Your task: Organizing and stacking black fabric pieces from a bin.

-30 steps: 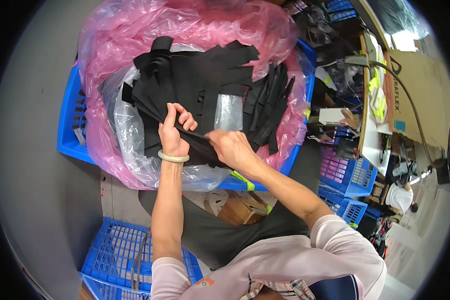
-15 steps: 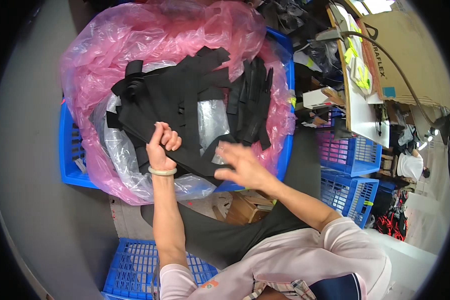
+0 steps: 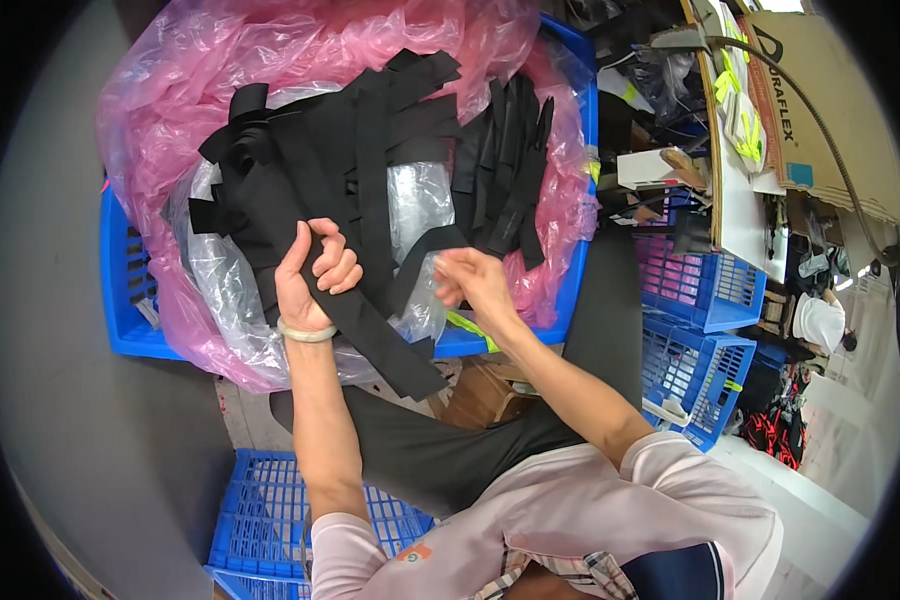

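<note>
My left hand (image 3: 315, 275), with a pale bangle at its wrist, is closed round a wide black fabric strip. The strip's loose end (image 3: 395, 352) slants down over the near rim of the blue crate (image 3: 135, 335). To the right, my right hand (image 3: 478, 288) has its fingers curled together at the end of a second, bent black strip (image 3: 432, 245). Its fingertips partly hide that contact. Beneath both hands lies a heap of black strips (image 3: 370, 130), with a rolled one (image 3: 250, 145) at its left. Pink plastic film (image 3: 160, 130) and clear plastic film (image 3: 418, 200) line the crate.
A grey panel (image 3: 50, 300) stands along the left. Blue crates are stacked at the right (image 3: 690, 375), and another (image 3: 260, 520) sits low at the left. A cardboard box (image 3: 820, 110) and a shelf with yellow-marked pieces (image 3: 740, 130) stand at the upper right.
The black strip in my left hand now hangs farther over the crate's near rim. My right hand has drawn its spread fingers together at the bent strip. The view has shifted slightly.
</note>
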Tool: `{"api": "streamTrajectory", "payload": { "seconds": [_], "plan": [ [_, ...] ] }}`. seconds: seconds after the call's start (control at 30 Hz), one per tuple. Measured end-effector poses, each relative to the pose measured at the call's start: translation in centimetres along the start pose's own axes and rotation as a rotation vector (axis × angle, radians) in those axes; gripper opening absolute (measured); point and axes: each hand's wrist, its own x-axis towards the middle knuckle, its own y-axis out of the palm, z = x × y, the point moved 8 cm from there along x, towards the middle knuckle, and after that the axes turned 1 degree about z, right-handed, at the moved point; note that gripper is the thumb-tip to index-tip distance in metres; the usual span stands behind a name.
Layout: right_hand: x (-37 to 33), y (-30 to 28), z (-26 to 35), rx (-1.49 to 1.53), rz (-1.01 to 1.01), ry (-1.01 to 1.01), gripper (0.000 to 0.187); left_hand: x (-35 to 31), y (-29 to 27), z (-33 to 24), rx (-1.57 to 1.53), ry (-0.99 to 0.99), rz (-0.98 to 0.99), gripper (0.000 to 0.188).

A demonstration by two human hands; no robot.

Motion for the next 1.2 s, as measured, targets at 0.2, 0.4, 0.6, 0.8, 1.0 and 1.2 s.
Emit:
{"api": "streamTrajectory", "payload": {
  "seconds": [0.2,0.4,0.6,0.8,1.0,1.2],
  "plan": [
    [3.0,4.0,-2.3,0.298,-0.097,0.357,0.055,-0.4,2.0,0.9,-0.089,-0.050,0.176,0.037],
    [4.6,4.1,-3.2,0.229,-0.361,0.377,0.045,-0.7,0.6,-0.4,-0.141,0.017,0.053,0.039],
    [5.4,4.4,-2.6,0.587,-0.157,0.363,0.020,-1.1,-3.7,-1.2,0.191,0.112,-0.263,0.030],
    [2.5,9.7,3.3,0.618,0.046,0.237,0.020,-1.4,-2.1,-0.7,0.611,0.267,-0.467,0.044],
    [-0.8,9.7,10.8,-0.415,-0.144,-0.517,0.022,-1.4,-2.0,-1.5,0.454,0.384,-0.559,0.022],
    [0.1,12.1,13.1,-1.006,0.221,-0.747,0.023,-1.6,-2.2,-1.5,0.391,0.344,-0.527,0.021]
  ]
}}
